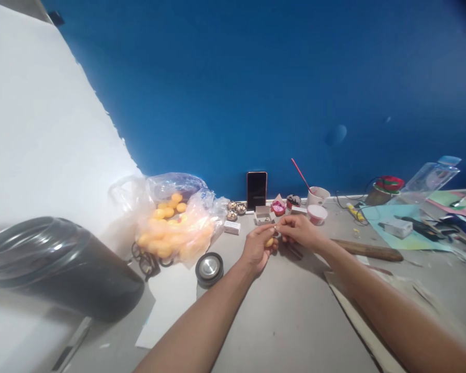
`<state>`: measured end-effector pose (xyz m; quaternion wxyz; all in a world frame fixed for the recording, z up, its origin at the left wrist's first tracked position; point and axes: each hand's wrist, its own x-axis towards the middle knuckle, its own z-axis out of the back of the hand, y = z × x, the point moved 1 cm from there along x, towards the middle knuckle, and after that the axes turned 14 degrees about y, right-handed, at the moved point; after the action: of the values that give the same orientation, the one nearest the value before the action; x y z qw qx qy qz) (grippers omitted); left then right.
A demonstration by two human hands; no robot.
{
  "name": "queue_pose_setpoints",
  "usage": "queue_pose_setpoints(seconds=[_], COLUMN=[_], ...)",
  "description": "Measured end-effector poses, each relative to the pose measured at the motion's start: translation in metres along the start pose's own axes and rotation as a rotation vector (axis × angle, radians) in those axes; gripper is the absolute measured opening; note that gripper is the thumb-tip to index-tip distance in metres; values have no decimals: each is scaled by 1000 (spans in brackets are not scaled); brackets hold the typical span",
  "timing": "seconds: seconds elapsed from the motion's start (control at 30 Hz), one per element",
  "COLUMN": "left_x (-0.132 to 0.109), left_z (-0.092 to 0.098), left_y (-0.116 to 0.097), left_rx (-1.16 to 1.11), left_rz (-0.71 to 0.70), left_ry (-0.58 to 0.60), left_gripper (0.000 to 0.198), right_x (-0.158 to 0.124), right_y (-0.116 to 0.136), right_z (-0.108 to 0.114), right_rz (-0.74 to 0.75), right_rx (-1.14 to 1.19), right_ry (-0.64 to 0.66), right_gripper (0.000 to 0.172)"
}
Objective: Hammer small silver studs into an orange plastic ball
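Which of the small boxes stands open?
The cardboard box in front of the phone: its flap stands up and its inside shows, unlike the white box to its left.

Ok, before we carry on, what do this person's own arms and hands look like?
The ungloved left hand and ungloved right hand meet slim, bare forearms, the left forearm and right forearm. No sleeve, watch or bracelet shows; rings are too small to tell.

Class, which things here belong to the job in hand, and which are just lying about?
Likely in the job:
yellow item in the left hand
bagged yellow balls

Likely just lying about:
phone
dark container
clear bottle
white cup
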<state>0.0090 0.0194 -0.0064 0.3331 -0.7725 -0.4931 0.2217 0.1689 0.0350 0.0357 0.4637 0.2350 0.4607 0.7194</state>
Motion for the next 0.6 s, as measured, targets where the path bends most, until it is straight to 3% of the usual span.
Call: queue_pose_setpoints(seconds=[0.2,0.6], left_x=[-1,0], left_z=[2,3], left_y=[-1,-3], left_rx=[-37,-76], left_rz=[6,17], left_ry=[-11,60], left_gripper=[39,38], right_x=[1,-2], right_y=[-1,11], right_z=[-3,-9], right_rz=[10,323], right_rx=[84,-134], right_ry=[-52,-149], right_gripper=[28,15])
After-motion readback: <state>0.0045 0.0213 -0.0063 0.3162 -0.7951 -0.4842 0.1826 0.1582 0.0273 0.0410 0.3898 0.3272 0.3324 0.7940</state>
